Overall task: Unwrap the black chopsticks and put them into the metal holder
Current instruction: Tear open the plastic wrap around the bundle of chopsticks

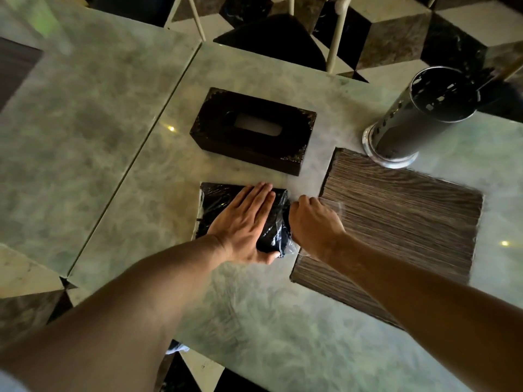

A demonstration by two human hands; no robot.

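A bundle of black chopsticks (pixel 219 202) in clear plastic wrap lies flat on the marble table (pixel 113 142), just in front of me. My left hand (pixel 243 222) presses flat on top of the bundle, fingers straight, thumb tucked at its near edge. My right hand (pixel 314 222) is at the bundle's right end, fingers curled and pinching the clear plastic wrap (pixel 285 244) there. The metal holder (pixel 418 117), a perforated cylinder, stands upright at the far right with nothing visible inside it.
A dark tissue box (pixel 252 131) sits just beyond the bundle. A wrapped stack of brown wooden chopsticks (pixel 396 222) lies to the right, under my right forearm. White chair legs (pixel 338 32) and a checkered floor lie past the table's far edge.
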